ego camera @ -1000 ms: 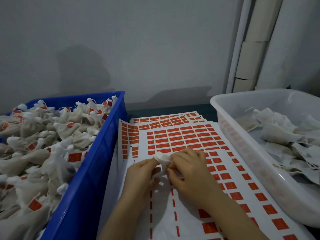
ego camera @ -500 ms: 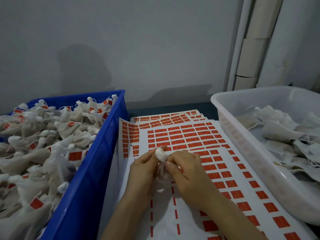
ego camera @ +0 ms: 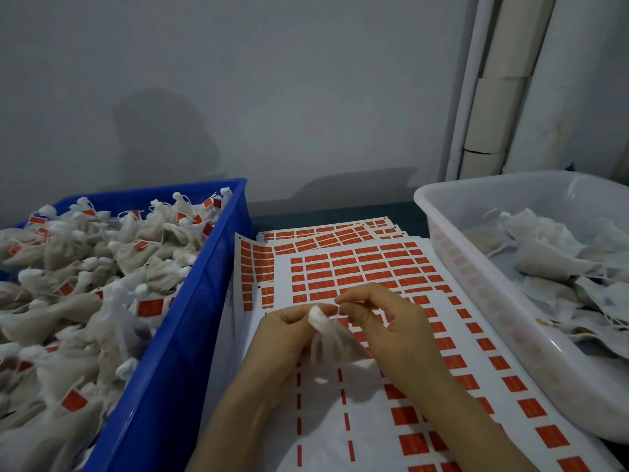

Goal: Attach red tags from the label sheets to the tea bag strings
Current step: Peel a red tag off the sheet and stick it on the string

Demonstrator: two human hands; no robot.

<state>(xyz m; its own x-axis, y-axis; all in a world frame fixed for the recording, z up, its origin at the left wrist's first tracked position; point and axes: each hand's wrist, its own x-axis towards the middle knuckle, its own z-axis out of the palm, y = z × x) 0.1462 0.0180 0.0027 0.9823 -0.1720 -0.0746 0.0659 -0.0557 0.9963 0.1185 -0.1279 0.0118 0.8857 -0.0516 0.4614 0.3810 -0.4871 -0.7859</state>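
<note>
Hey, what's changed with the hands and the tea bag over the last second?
The right hand has drawn a little to the right, away from the left hand, pinching what looks like the string. The tea bag, gripped at its neck by the left hand, now shows its body hanging between them. Nothing was let go. Label sheets, blue crate and white tub stayed put.

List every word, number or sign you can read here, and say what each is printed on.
Nothing legible.
Red tags on the top label sheet: faint print, too blurred to read.
Attached tags in the blue crate: too small to read.
White tub, held tea bag: no markings seen.
</note>
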